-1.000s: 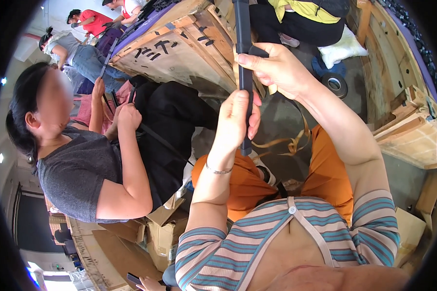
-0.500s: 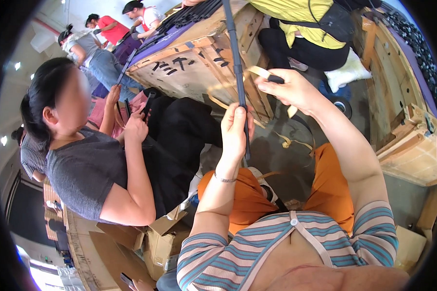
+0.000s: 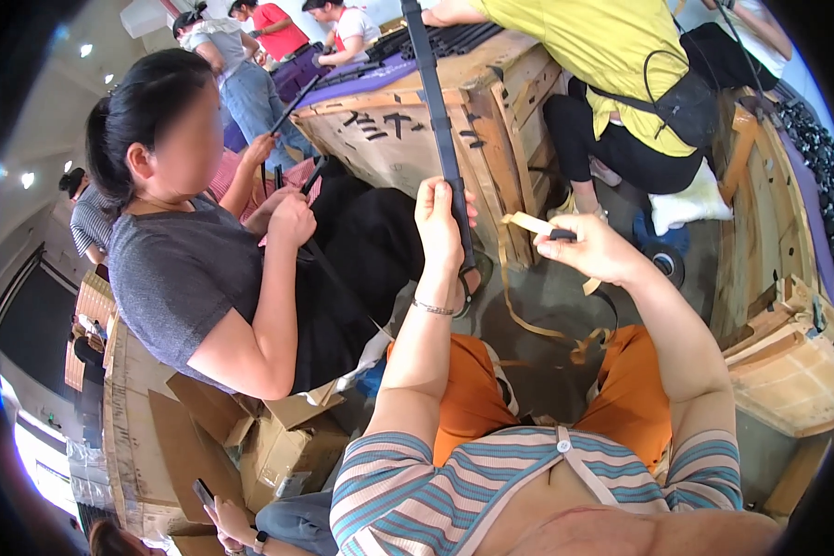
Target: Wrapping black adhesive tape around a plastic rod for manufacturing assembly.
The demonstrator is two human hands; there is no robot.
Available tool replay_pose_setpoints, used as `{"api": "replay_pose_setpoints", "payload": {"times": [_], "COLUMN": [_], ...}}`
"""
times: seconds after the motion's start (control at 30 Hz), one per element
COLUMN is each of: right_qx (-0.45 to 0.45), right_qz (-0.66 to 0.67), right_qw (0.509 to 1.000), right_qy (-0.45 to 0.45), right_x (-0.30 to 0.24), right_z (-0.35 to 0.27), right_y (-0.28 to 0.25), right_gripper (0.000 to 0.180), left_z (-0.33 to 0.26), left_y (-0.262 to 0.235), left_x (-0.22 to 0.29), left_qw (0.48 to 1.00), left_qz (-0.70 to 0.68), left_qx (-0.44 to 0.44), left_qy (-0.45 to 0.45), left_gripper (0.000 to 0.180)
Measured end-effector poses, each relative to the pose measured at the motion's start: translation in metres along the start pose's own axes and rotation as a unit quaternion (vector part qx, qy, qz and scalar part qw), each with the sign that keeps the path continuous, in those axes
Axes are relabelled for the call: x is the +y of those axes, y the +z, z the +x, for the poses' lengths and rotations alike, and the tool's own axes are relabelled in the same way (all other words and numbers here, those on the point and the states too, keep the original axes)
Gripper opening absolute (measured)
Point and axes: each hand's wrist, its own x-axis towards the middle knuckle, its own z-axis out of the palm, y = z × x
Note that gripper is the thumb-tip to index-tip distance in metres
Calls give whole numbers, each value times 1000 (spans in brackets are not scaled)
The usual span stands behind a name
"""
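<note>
My left hand (image 3: 438,222) is closed around a long, slim black rod (image 3: 433,93) with thicker bands along it. The rod stands nearly upright, leaning a little left at its top, and its lower end shows below my fist. To the right, my right hand (image 3: 591,248) pinches a short black piece (image 3: 562,235) between thumb and fingers. A narrow tan strip (image 3: 528,223) juts from that pinch toward the rod, without touching it. More thin tan ribbon (image 3: 514,313) hangs in a loop toward the floor between my knees. Whether ribbon and black piece are joined is hidden by my fingers.
At my left sits a person in a grey shirt (image 3: 204,287), handling dark rods. A wooden crate (image 3: 389,139) with black rods on top stands ahead. A person in yellow (image 3: 593,56) crouches beyond. Another crate (image 3: 778,352) stands right; cardboard boxes (image 3: 287,454) lie lower left.
The view has swung left, so the surroundings sit further right. My right hand has come lower, away from the rod, and the tan ribbon now hangs down longer. My left hand keeps its hold.
</note>
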Motion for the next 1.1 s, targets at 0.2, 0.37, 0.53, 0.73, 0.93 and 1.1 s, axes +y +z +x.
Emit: {"api": "replay_pose_setpoints", "payload": {"times": [0.2, 0.37, 0.53, 0.73, 0.93, 1.1], "right_qx": [-9, 20, 10, -39, -15, -21], "right_qz": [12, -110, -123, -121, -124, -167], "right_qw": [1000, 993, 992, 992, 992, 985], "right_qy": [-11, -32, -38, -7, -11, 27], "right_x": [-6, -3, -5, -39, -33, -32], "right_z": [-11, -19, -23, -22, -21, -15], "right_y": [-8, -13, -15, -1, -13, -19], "right_gripper": [14, 20, 20, 19, 20, 21], "left_z": [10, 37, 98, 242, 316, 365], "left_y": [2, 6, 24, 4, 52, 56], "left_x": [-6, 1, 21, 13, -1, -21], "left_qw": [999, 998, 994, 957, 935, 914], "left_qz": [-39, -9, 44, 148, 119, 229], "left_qx": [32, 57, 99, 230, 284, 239], "left_qy": [-8, -5, -11, 101, -175, -236], "left_gripper": [13, 14, 10, 3, 30, 44]}}
